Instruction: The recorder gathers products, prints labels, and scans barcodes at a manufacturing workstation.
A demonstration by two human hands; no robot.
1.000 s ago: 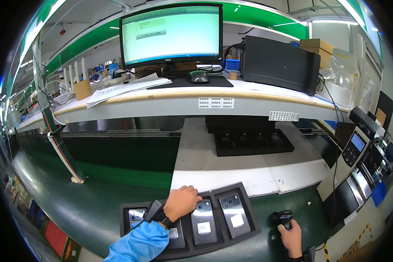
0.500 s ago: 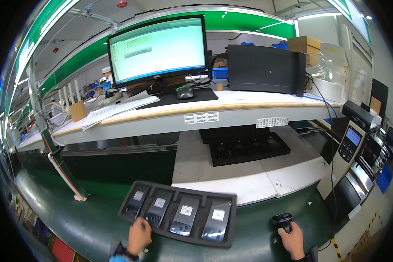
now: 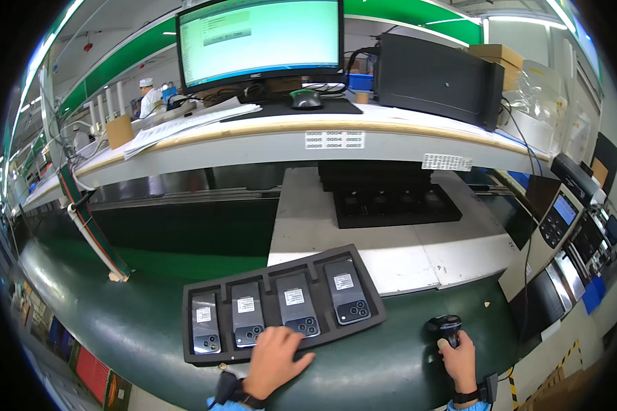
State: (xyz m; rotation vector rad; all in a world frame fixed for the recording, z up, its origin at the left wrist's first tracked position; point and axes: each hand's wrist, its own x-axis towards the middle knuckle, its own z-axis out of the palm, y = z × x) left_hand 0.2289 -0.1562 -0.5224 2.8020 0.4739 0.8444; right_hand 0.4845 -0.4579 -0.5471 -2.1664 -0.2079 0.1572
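A black foam tray point(image 3: 377, 312) lies slantwise on the green bench, its right end farther away. Smartphones lie face down in its pockets, camera lenses toward me: a far-left phone point(image 3: 204, 329), a second phone point(image 3: 247, 318), a third phone point(image 3: 295, 312) and a right-end phone point(image 3: 349, 294). Each has a white label. My left hand point(image 3: 275, 363) reaches over the tray's near edge by the second and third phones, thumb apart, grasping nothing visible; fingertip contact is unclear. My right hand point(image 3: 459, 359) wraps round the handle of a black handheld barcode scanner point(image 3: 445, 324), right of the tray.
Another black tray point(image 3: 397, 214) sits on a pale board point(image 3: 384, 257) under the shelf point(image 3: 253, 140). Above stand a monitor point(image 3: 260, 41), mouse point(image 3: 305, 99) and black case point(image 3: 435, 79). A label printer point(image 3: 555, 212) and hanging cable point(image 3: 530, 253) are at right.
The tray has turned, its right end now farther away and its left end nearer. My left hand has moved right, from the left end to the middle. The view has shifted downward.
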